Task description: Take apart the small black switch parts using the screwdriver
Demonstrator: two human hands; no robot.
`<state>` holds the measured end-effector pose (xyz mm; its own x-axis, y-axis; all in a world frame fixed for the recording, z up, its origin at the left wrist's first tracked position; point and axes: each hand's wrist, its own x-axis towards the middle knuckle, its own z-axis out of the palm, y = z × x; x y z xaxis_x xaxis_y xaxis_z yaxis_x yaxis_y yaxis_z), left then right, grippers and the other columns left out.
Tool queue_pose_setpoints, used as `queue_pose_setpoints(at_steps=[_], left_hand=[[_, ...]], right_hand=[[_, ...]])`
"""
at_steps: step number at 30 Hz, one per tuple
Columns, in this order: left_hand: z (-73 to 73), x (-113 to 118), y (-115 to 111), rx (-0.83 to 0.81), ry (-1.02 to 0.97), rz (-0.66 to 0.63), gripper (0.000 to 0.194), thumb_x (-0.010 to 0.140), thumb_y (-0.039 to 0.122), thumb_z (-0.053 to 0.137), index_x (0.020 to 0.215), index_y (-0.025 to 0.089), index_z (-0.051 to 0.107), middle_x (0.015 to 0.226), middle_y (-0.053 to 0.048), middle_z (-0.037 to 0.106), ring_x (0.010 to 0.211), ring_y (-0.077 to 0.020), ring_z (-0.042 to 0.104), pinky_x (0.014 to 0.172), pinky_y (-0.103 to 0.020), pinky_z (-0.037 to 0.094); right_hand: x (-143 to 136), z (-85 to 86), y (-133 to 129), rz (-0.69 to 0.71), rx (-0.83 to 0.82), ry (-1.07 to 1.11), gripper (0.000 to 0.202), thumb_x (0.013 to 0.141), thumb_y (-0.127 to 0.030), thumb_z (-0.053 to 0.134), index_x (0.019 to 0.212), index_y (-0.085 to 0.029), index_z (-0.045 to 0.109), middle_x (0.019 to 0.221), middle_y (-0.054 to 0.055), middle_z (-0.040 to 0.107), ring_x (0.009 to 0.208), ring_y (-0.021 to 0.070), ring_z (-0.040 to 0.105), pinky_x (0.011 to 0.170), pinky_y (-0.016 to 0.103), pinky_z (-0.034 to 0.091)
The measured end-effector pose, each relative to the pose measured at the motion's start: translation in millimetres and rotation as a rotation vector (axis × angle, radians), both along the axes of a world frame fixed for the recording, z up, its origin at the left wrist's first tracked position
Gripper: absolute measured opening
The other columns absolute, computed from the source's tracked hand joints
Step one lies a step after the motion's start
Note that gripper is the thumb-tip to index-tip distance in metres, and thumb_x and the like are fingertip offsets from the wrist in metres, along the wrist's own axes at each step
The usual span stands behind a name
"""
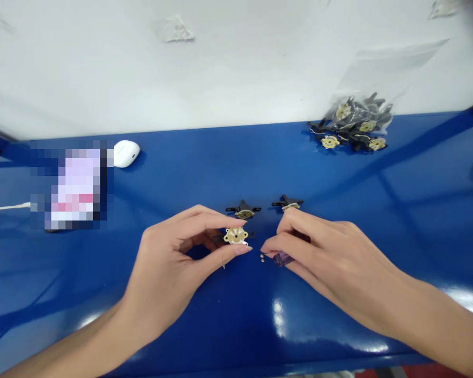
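Between thumb and fingertips, my left hand grips a small part with a round brass-coloured plate and black arms behind it. My right hand is closed around a purple-handled tool, mostly hidden by the palm and fingers. Its index fingertip is down beside a few tiny metal pieces on the blue table. Just beyond the hands lie two similar black-armed parts, one in the middle and another partly behind my right hand.
A pile of similar parts lies at the back right, some inside a clear plastic bag. At left are a blurred phone-like device, a white cable and a white case. A white wall borders the blue table.
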<state>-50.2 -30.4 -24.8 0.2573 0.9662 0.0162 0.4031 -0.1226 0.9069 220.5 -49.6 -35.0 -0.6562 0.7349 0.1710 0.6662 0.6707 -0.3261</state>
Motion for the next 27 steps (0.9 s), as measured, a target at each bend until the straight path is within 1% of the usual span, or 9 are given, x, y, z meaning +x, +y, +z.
queue_pose_setpoints(at_steps=[4,8,11,13,16,20,22,24,27], left_hand=[[-1.5,-0.3,1.5,-0.009,0.021,-0.041,0.021,0.093,0.032,0.1,0.111,0.041,0.093,0.106,0.005,0.087,0.078,-0.0123,0.071,0.069,-0.021,0.059],[-4.2,-0.2,3.4,-0.024,0.039,-0.094,0.019,0.093,0.032,0.099,0.11,0.038,0.094,0.106,0.004,0.087,0.078,-0.0125,0.075,0.07,-0.021,0.06],[-5.8,-0.3,3.5,-0.028,0.043,-0.111,0.019,0.094,0.03,0.099,0.111,0.037,0.094,0.106,0.003,0.088,0.076,-0.0128,0.075,0.069,-0.023,0.06],[-5.4,0.3,2.6,-0.032,0.031,-0.101,0.02,0.092,0.031,0.1,0.111,0.036,0.093,0.104,0.003,0.088,0.077,-0.0142,0.076,0.07,-0.024,0.061],[-2.3,2.4,0.6,-0.075,-0.024,-0.074,0.023,0.089,0.034,0.102,0.11,0.035,0.093,0.097,0.003,0.088,0.078,-0.017,0.079,0.072,-0.026,0.063],[2.5,3.9,-1.4,-0.163,-0.145,-0.118,0.023,0.089,0.024,0.102,0.108,0.034,0.093,0.095,0.004,0.09,0.081,-0.0164,0.081,0.074,-0.023,0.065],[3.4,3.4,-1.3,-0.169,-0.186,-0.145,0.025,0.088,0.019,0.101,0.107,0.034,0.094,0.096,0.003,0.09,0.083,-0.0161,0.082,0.074,-0.022,0.065],[3.6,2.5,-0.7,-0.16,-0.214,-0.159,0.026,0.086,0.018,0.103,0.105,0.034,0.095,0.096,0.003,0.09,0.082,-0.0158,0.082,0.074,-0.022,0.065],[3.7,1.7,0.2,-0.166,-0.248,-0.174,0.028,0.083,0.02,0.106,0.104,0.033,0.094,0.093,0.002,0.089,0.078,-0.0163,0.083,0.074,-0.023,0.066]], right_hand=[[0.8,7.6,1.3,-0.062,-0.027,0.085,0.025,0.117,-0.017,0.054,0.123,-0.017,0.079,0.103,0.007,0.066,0.073,0.0184,0.064,0.053,0.033,0.039],[2.3,16.7,1.5,-0.121,0.0,0.2,0.027,0.118,-0.019,0.051,0.124,-0.018,0.077,0.108,0.009,0.071,0.073,0.0172,0.068,0.053,0.033,0.046],[2.8,16.3,1.1,-0.15,0.034,0.213,0.021,0.117,-0.019,0.056,0.125,-0.02,0.076,0.109,0.008,0.072,0.076,0.0173,0.072,0.053,0.032,0.047],[2.8,13.1,0.6,-0.143,0.039,0.196,0.019,0.116,-0.019,0.06,0.127,-0.021,0.075,0.11,0.007,0.071,0.076,0.017,0.071,0.052,0.032,0.046],[1.7,9.1,-0.7,-0.098,0.005,0.202,0.019,0.114,-0.018,0.063,0.13,-0.022,0.073,0.111,0.006,0.07,0.079,0.0172,0.071,0.056,0.032,0.05],[-1.2,9.1,-2.0,-0.02,-0.046,0.258,0.029,0.112,-0.014,0.066,0.138,-0.025,0.07,0.113,0.004,0.07,0.082,0.0157,0.072,0.059,0.03,0.052],[-2.2,10.3,-2.1,0.009,-0.04,0.268,0.025,0.112,-0.015,0.065,0.135,-0.025,0.072,0.112,0.004,0.071,0.079,0.0139,0.07,0.056,0.028,0.05],[-2.3,12.0,-2.0,0.021,-0.032,0.278,0.022,0.113,-0.015,0.062,0.126,-0.026,0.076,0.108,0.002,0.072,0.072,0.0118,0.067,0.054,0.027,0.048],[-2.4,15.7,-1.8,-0.005,-0.038,0.303,0.029,0.115,-0.015,0.057,0.119,-0.03,0.082,0.1,0.001,0.075,0.068,0.0115,0.066,0.055,0.026,0.05]])
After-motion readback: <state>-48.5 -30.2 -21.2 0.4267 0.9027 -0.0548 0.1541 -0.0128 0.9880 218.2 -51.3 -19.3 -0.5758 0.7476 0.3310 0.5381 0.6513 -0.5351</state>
